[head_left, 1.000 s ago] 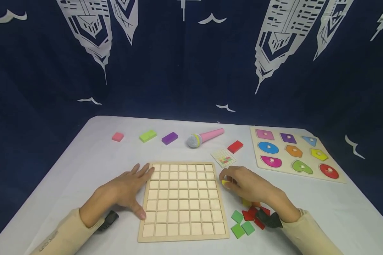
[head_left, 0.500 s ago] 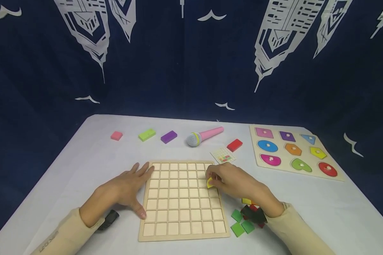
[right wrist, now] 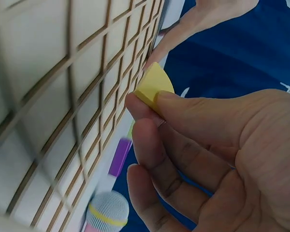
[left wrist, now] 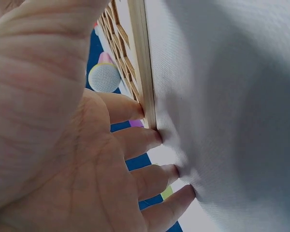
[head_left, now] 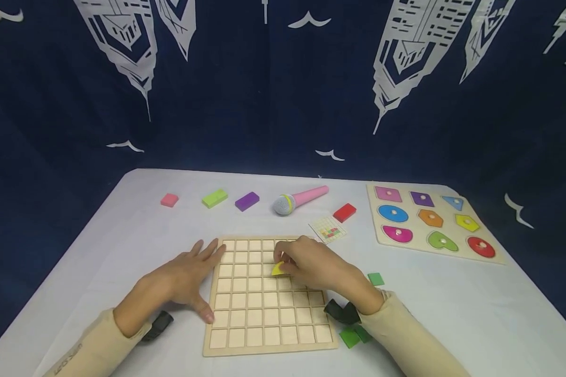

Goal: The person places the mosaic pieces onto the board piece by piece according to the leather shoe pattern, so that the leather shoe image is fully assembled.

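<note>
A wooden grid board [head_left: 245, 335] with square cells lies on the white table in front of me. My right hand [head_left: 306, 264] hovers over the board's upper middle and pinches a small yellow tile [head_left: 278, 269] between thumb and fingers; the right wrist view shows the yellow tile [right wrist: 153, 87] held just above the grid board [right wrist: 48, 96]. My left hand [head_left: 184, 280] lies flat on the table, fingers straight, against the board's left edge; in the left wrist view the left hand's fingertips [left wrist: 150, 137] touch the board's frame [left wrist: 142, 63].
Loose green tiles [head_left: 351, 336] and one green tile [head_left: 375, 279] lie right of the board. Behind it are a pattern card [head_left: 328, 229], a red block [head_left: 344, 212], a pink toy microphone [head_left: 299, 200], purple [head_left: 247, 201], green [head_left: 214, 198] and pink [head_left: 169, 200] blocks. A shape puzzle board [head_left: 495, 257] sits at the right.
My right hand has carried the yellow tile leftward from beside the board's right edge to above its upper middle cells. The left hand has stayed in place.
</note>
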Demonstrator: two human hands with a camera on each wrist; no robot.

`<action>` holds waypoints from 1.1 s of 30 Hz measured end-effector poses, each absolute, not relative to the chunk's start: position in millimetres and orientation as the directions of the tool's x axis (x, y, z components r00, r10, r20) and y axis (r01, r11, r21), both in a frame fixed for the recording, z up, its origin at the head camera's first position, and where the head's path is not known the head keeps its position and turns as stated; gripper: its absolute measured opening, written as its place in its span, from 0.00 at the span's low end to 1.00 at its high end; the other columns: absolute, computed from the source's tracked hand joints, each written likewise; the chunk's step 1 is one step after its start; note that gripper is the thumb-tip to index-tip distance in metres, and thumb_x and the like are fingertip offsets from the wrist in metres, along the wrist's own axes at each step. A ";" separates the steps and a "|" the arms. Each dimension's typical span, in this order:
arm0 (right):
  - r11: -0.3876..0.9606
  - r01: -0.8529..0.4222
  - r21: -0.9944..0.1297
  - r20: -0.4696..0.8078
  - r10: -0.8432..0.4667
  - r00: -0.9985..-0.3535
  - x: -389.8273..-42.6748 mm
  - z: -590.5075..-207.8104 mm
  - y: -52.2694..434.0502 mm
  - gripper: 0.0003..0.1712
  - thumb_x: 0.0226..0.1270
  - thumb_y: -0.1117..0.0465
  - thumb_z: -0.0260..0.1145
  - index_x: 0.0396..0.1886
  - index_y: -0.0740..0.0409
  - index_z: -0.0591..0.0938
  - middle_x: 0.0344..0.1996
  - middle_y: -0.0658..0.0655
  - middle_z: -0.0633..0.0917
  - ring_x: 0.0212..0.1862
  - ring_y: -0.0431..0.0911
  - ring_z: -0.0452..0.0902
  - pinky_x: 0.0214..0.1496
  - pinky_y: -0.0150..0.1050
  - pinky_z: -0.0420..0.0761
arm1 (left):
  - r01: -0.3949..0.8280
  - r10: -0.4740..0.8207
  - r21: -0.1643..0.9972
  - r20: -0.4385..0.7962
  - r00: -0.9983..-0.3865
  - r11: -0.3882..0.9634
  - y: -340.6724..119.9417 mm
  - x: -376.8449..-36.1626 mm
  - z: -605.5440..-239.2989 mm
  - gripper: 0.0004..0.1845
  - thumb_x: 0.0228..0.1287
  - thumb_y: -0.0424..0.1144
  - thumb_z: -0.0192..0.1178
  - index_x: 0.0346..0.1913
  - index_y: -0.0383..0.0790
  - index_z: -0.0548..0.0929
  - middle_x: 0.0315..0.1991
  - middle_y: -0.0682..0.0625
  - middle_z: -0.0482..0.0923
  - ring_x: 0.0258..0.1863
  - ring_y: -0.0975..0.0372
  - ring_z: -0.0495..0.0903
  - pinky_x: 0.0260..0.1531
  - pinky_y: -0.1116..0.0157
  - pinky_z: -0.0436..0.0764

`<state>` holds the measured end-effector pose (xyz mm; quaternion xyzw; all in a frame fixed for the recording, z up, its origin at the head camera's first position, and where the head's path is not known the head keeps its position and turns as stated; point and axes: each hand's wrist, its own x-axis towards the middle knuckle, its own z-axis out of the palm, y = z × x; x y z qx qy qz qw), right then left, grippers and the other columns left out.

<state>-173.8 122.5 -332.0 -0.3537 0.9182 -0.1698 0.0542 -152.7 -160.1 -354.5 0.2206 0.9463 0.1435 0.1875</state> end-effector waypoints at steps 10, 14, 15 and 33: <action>0.697 -0.615 -0.369 0.005 -0.660 -0.751 -172.9 -331.2 83.1 0.03 0.68 0.63 0.68 0.39 0.51 0.82 0.32 0.47 0.85 0.31 0.38 0.75 0.35 0.34 0.76 | 0.368 0.476 0.355 -0.292 -0.830 0.859 -161.8 -151.8 -355.6 0.77 0.24 0.63 0.81 0.79 0.33 0.51 0.80 0.34 0.42 0.77 0.32 0.41 0.70 0.36 0.53; 0.696 -0.613 -0.375 0.004 -0.660 -0.751 -173.5 -333.2 71.9 0.03 0.67 0.63 0.69 0.35 0.50 0.83 0.32 0.45 0.83 0.30 0.39 0.73 0.31 0.33 0.73 | 0.375 0.478 0.343 -0.295 -0.828 0.861 -162.0 -152.1 -356.0 0.78 0.25 0.64 0.81 0.79 0.33 0.50 0.80 0.34 0.42 0.76 0.32 0.41 0.70 0.36 0.53; 0.694 -0.614 -0.376 0.007 -0.661 -0.751 -173.7 -333.8 69.8 0.03 0.66 0.63 0.69 0.35 0.50 0.83 0.33 0.45 0.83 0.31 0.39 0.73 0.31 0.32 0.73 | 0.376 0.478 0.340 -0.296 -0.827 0.862 -162.0 -152.3 -356.1 0.78 0.25 0.64 0.81 0.79 0.33 0.50 0.80 0.34 0.42 0.76 0.32 0.41 0.70 0.36 0.53; 0.673 -0.605 -0.426 -0.032 -0.679 -0.733 -175.9 -342.8 62.9 0.06 0.64 0.64 0.70 0.29 0.48 0.83 0.25 0.42 0.80 0.26 0.35 0.72 0.27 0.30 0.73 | 0.377 0.473 0.326 -0.303 -0.827 0.867 -161.1 -152.8 -355.7 0.78 0.24 0.65 0.80 0.79 0.34 0.49 0.80 0.35 0.41 0.77 0.33 0.42 0.70 0.37 0.53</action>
